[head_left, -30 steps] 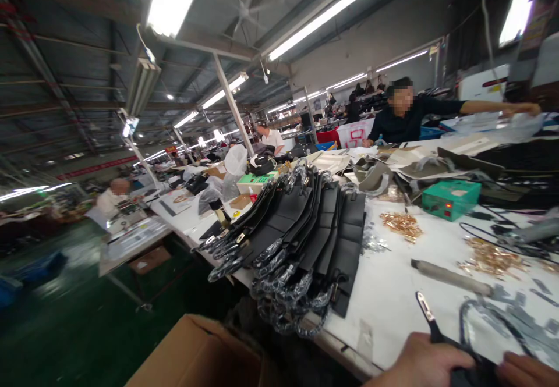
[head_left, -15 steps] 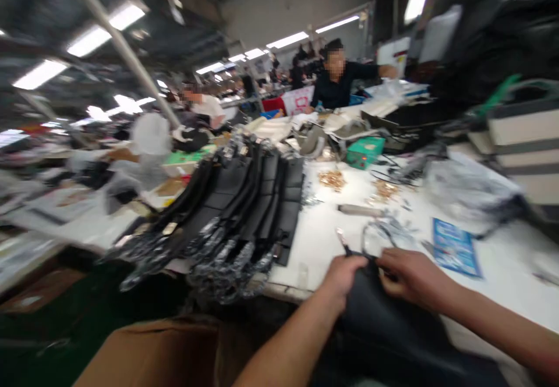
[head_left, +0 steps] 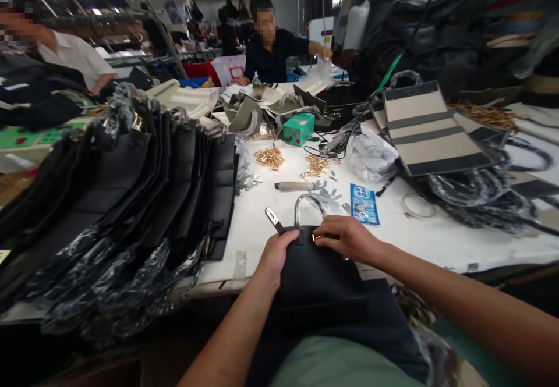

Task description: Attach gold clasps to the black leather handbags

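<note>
A black handbag [head_left: 321, 279] leans at the table's front edge, with its plastic-wrapped handle [head_left: 311, 198] standing up from the top. My left hand [head_left: 276, 256] grips its upper left edge, thumb lying near the handle's base. Beside that thumb a black strap with a metal end plate [head_left: 273, 219] sticks out. My right hand [head_left: 349, 238] is closed at the upper right of the bag, its fingertips pinching a small gold clasp [head_left: 315, 237] against the black surface. Its lower fingers are partly hidden.
Left stands a row of black bag pieces [head_left: 174, 166] with wrapped handles. Gold fittings [head_left: 269, 158], flat metal plates [head_left: 329, 198], a tool with a thick handle [head_left: 294, 186], a blue packet [head_left: 364, 203] and a green box [head_left: 299, 129] lie ahead. Beige-lined panels [head_left: 432, 125] are right; a co-worker [head_left: 279, 55] sits opposite.
The view has swung to the right and steadied. Both hands stay on the handbag, and a gold clasp now shows at my right fingertips. More of the right-hand pile is visible.
</note>
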Demonstrator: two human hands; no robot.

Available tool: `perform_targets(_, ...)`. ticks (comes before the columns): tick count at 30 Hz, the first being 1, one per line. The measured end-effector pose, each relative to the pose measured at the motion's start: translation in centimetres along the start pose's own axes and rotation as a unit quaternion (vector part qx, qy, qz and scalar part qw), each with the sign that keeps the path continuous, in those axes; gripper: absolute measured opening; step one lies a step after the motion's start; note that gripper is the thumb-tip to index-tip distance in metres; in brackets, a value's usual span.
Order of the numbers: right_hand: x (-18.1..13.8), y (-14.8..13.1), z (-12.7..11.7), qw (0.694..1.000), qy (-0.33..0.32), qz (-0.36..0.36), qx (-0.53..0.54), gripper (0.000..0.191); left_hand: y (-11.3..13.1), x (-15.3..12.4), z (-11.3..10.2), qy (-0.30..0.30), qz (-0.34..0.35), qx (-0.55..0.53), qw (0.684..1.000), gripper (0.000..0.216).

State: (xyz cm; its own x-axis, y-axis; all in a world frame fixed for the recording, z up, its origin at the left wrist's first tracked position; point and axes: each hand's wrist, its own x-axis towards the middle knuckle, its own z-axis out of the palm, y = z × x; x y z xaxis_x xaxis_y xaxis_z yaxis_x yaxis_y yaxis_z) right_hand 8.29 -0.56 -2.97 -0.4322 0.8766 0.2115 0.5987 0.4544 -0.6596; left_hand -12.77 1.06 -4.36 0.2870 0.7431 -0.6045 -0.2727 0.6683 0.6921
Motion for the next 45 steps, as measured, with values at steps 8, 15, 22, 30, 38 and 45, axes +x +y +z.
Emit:
perform_targets(8,0.5,-1.0,-0.2,0.995,-0.034,0.008,-0.089,0.012,-0.1,0.3,-0.2,-0.003,0.0,-0.015,1.0,0.031)
perform_targets(15,0.7,-1.9,-0.3,0.984,-0.047,-0.018,-0.172,0.013,-0.1,0.3,-0.2,-0.008,0.008,-0.016,1.0,0.034)
perform_targets(22,0.2,-0.4,0.1,0.994,-0.002,-0.02,-0.109,0.014,-0.2,-0.1,-0.5,-0.039,0.002,-0.013,0.999,0.033)
perform_targets(30,0.8,-0.3,-0.4,0.996,-0.02,-0.03,-0.078,0.012,-0.2,0.5,-0.8,-0.035,-0.028,-0.016,0.999,0.041)
perform_targets(38,0.2,0.7,-0.4,0.999,0.012,-0.034,0.011,0.007,0.1,0.2,-0.3,-0.021,-0.039,-0.03,0.999,0.038)
perform_targets(45,0.2,0.9,-0.6,0.999,-0.003,-0.038,0.007,0.01,-0.1,0.4,-0.5,-0.023,-0.042,-0.022,0.999,0.039)
